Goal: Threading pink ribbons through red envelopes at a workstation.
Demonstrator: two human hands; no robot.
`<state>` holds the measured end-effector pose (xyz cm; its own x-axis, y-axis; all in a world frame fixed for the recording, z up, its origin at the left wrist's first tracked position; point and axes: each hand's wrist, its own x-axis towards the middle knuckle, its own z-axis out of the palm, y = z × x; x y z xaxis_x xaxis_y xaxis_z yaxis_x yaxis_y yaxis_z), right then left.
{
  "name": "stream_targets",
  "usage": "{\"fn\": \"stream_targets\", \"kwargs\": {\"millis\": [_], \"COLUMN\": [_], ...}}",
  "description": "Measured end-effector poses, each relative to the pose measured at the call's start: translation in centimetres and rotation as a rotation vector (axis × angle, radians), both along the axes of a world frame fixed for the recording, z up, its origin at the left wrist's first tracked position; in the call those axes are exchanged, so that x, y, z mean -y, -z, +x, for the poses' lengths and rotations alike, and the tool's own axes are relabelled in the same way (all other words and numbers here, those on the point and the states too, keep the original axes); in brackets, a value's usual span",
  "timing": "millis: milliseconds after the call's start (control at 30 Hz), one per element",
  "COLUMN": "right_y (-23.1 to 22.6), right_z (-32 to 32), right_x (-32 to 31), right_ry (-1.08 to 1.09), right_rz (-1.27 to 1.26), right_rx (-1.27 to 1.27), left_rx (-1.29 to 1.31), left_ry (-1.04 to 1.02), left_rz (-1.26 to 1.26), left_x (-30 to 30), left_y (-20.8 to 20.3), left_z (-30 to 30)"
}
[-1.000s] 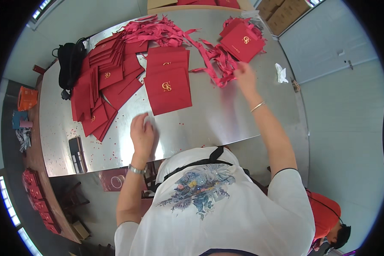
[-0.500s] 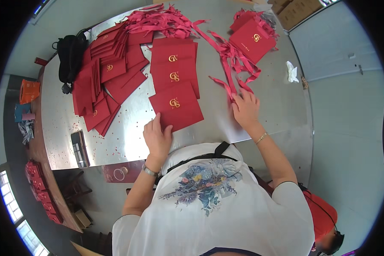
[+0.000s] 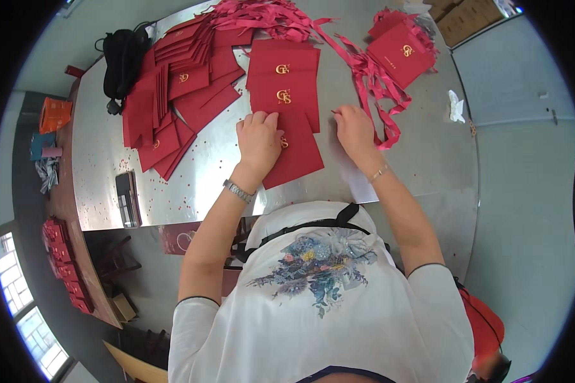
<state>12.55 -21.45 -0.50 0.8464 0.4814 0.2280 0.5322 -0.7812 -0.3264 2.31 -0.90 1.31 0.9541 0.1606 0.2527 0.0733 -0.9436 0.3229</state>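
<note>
Three flat red envelopes with gold emblems overlap in a column in front of me. My left hand (image 3: 260, 142) is closed over the upper left of the nearest envelope (image 3: 300, 156), covering part of its emblem. The middle envelope (image 3: 300, 99) and the far envelope (image 3: 303, 64) lie partly under one another. To their right, my right hand (image 3: 356, 133) is closed in a pinch, with a small dark red tip, seemingly a ribbon end, poking out at its fingertips. Pink-red ribbons (image 3: 380, 89) trail over the table just beyond and beside this hand.
More red envelopes (image 3: 198, 118) are piled at the left, below a heap of ribbons (image 3: 268, 19). A beribboned red stack (image 3: 402, 57) sits far right, near a crumpled white tissue (image 3: 455, 106). A black bag (image 3: 121, 60) and a phone (image 3: 127, 200) lie on the metal table (image 3: 99, 172).
My left hand has moved from the nearest envelope's lower left corner up over its top. My right hand has left the ribbon ends and come left, closing into a pinch beside the envelopes.
</note>
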Motion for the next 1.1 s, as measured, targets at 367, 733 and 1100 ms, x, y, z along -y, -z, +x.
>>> {"fn": "stream_targets", "kwargs": {"millis": [367, 733, 1100], "right_y": [-1.1, -2.0, -5.8], "right_z": [-8.0, -7.9, -6.6], "right_x": [-3.6, -4.2, -6.7], "right_ry": [-0.081, -0.109, -0.118], "right_rz": [0.443, 0.359, -0.13], "right_rx": [-0.282, -0.277, -0.263], "left_rx": [-0.293, -0.322, -0.191], "left_ry": [0.052, 0.084, 0.109], "left_rz": [-0.626, -0.838, -0.346], "left_x": [-0.8, -0.5, 2.2], "left_y": [-0.2, 0.6, -1.8], "left_z": [-1.8, -2.2, -2.8]}}
